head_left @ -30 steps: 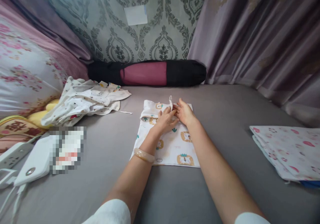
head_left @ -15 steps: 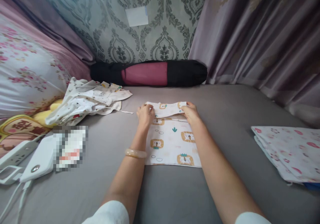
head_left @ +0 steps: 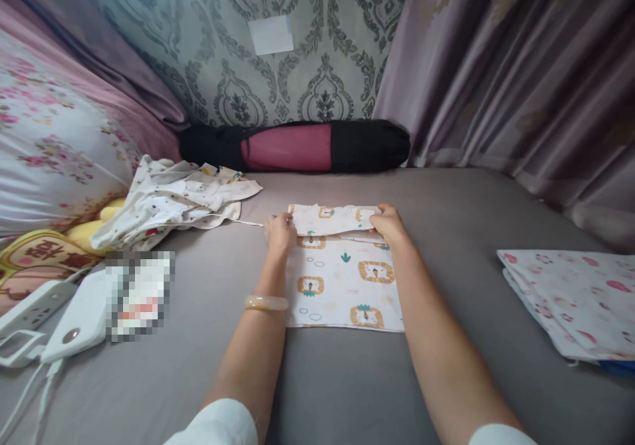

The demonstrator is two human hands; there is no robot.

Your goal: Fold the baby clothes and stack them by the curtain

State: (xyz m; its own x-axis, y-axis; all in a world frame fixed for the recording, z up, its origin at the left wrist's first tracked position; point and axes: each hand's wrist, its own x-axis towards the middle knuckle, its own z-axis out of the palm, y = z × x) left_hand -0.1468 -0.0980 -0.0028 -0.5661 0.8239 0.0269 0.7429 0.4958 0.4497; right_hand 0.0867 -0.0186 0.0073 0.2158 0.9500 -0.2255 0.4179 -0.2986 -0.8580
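Observation:
A white cloth [head_left: 342,289] printed with orange lion faces and green leaves lies flat in front of me, its far end folded back toward me as a narrow flap. My left hand [head_left: 280,232] pinches the left end of that flap, its fingertips partly hidden. At the flap's right end, my right hand [head_left: 388,224] grips the fabric between thumb and fingers. The flap's near edge is slightly raised over the layer below. The cloth is a garment or similar item; its exact kind does not show.
Crumpled white clothes [head_left: 183,197] lie at the left, near a power strip [head_left: 37,306] and a white charger [head_left: 82,319] with cables. A folded pink-printed cloth [head_left: 575,303] rests at the right. A black and pink rolled bag [head_left: 292,146] lies along the wall.
Both hands have moved apart, the left one outward to the left and the right one to the right. The flap between them now looks wider and flatter.

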